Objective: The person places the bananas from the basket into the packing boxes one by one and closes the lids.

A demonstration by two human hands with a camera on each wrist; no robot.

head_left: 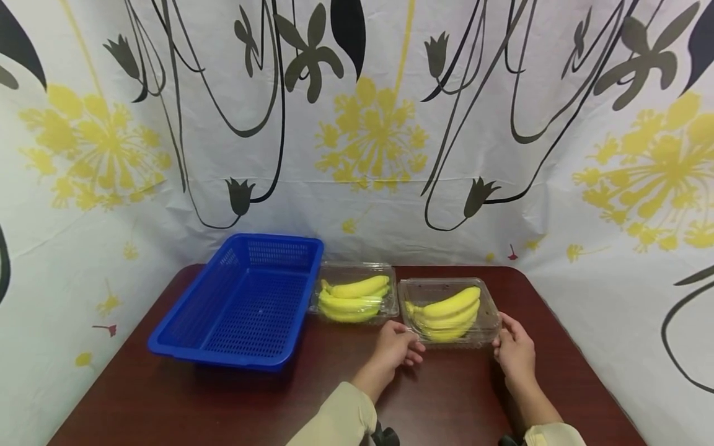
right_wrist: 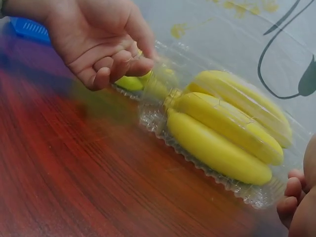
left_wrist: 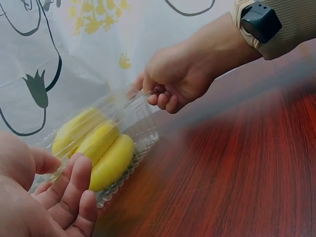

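Observation:
A clear plastic clamshell container (head_left: 411, 291) with a bunch of yellow bananas (head_left: 449, 313) inside sits on the right part of the table. My left hand (head_left: 396, 348) pinches its near left corner between thumb and forefinger, the other fingers loosely bent. At the right end, my right hand (head_left: 515, 350) grips the container's edge with thumb and fingers. The left wrist view shows the bananas (left_wrist: 111, 163) under the clear lid, with both hands at its two ends. Just left stands a second clear container (head_left: 334, 271), also with bananas (head_left: 351, 303) in it.
A blue plastic basket (head_left: 229, 356) with slotted walls stands on the left of the dark red-brown table (head_left: 357, 384). Behind the table's far edge hangs a white flower-patterned cloth (head_left: 379, 217), which also lines both sides.

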